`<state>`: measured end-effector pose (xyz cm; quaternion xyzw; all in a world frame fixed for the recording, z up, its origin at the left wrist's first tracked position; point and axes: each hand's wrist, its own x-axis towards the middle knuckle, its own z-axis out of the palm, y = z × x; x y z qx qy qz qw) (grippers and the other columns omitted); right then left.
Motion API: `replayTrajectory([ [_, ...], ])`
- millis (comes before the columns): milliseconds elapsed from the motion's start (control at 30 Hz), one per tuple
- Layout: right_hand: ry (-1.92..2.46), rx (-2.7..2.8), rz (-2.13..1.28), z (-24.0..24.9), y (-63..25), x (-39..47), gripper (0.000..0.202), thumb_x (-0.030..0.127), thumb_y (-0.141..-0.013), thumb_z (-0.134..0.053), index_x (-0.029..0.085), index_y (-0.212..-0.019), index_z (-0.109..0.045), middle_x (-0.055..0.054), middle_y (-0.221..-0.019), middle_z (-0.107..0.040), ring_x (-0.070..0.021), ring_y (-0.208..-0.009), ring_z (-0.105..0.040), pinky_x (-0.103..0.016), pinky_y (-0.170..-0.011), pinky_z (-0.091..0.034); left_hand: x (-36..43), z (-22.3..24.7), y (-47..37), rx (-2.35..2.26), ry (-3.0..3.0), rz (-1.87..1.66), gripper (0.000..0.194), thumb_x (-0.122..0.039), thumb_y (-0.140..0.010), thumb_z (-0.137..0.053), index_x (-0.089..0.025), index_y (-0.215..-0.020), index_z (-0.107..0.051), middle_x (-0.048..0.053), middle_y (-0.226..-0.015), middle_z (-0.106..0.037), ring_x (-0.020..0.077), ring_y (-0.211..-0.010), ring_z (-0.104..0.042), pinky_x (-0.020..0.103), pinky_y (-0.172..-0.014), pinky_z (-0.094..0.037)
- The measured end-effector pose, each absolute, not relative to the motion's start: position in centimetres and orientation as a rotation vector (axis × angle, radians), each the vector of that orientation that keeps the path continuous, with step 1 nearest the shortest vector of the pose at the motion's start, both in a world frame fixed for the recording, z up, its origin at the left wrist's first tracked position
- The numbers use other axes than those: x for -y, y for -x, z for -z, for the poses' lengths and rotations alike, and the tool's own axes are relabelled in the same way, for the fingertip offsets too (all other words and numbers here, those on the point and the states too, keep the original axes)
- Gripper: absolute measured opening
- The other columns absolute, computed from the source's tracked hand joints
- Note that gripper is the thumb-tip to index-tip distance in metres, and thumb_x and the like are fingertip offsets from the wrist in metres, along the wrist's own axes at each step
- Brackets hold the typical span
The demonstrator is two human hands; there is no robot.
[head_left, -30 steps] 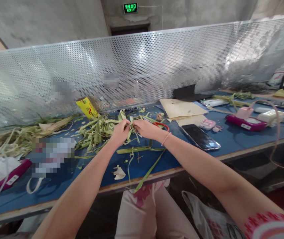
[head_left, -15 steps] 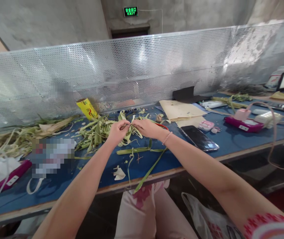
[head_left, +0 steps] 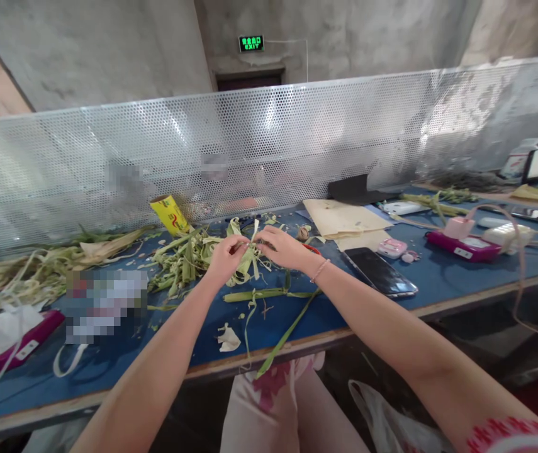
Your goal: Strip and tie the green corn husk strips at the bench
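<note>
Since the earlier frame, the view has been tilted upward, and the fingers of the right hand [head_left: 284,249] have been spread slightly. One of the strips [head_left: 255,267] is now hung more nearly upright below the fingertips.

The strips are held between both hands above the table [head_left: 325,318], just beside the pile [head_left: 184,259]. A narrow pinch is formed by the left hand [head_left: 224,259]; the right hand is held with thumb and forefinger narrow at the strips and the other fingers looser. The exact contact is partly hidden.

Handling appears to be in progress: narrow strips are already separated, but their ends are loose and splayed. No tie or knot can be made out. The pile is left unheld, as are the stalk [head_left: 250,295], the long leaf [head_left: 287,336] and the scrap [head_left: 228,339]. The red handle [head_left: 313,249] is partly covered by the right wrist.
</note>
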<state>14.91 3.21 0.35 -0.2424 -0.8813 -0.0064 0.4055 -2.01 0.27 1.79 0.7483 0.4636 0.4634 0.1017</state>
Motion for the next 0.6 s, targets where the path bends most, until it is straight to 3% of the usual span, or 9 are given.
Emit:
replayTrajectory([
  [133,0.666,1.997,0.254,-0.9,-15.4,-2.7,0.018,0.021,-0.081,-0.042,0.015,-0.096,-0.049,-0.011,-0.096,-0.050,-0.0211,-0.098,-0.043,-0.037,-0.089,-0.032,-0.4,-1.5,2.1,-1.356,-2.365,-1.351,0.012,-0.021,-0.072,-0.048,-0.016,-0.071,-0.059,0.000,-0.064,-0.051,0.0096,-0.056,-0.043,0.023,-0.055,-0.037],
  [267,0.632,2.105,0.379,-0.9,-15.4,-2.4,0.023,0.023,-0.081,-0.046,0.018,-0.104,-0.050,-0.010,-0.108,-0.050,-0.0216,-0.105,-0.041,-0.037,-0.091,-0.031,-0.5,-1.3,2.1,-1.337,-2.505,-1.310,0.012,-0.016,-0.073,-0.046,-0.016,-0.074,-0.058,0.002,-0.071,-0.054,0.0109,-0.063,-0.048,0.024,-0.061,-0.041],
  [500,0.656,2.391,0.424,-0.3,-14.6,-3.4,0.020,0.018,-0.086,-0.037,0.013,-0.084,-0.056,-0.009,-0.087,-0.056,-0.0177,-0.085,-0.049,-0.033,-0.081,-0.037,-1.2,-0.5,2.4,-1.438,-2.610,-1.306,0.009,-0.018,-0.073,-0.048,-0.017,-0.075,-0.057,0.004,-0.075,-0.057,0.0151,-0.074,-0.053,0.032,-0.073,-0.044],
  [600,0.712,2.339,0.244,-0.1,-14.4,-3.6,0.022,0.017,-0.087,-0.033,0.011,-0.085,-0.055,-0.009,-0.083,-0.056,-0.0159,-0.082,-0.050,-0.029,-0.078,-0.039,-0.5,-1.5,2.2,-1.369,-2.600,-1.641,0.019,-0.023,-0.075,-0.048,-0.016,-0.092,-0.055,0.008,-0.089,-0.058,0.0174,-0.087,-0.053,0.036,-0.082,-0.042],
])
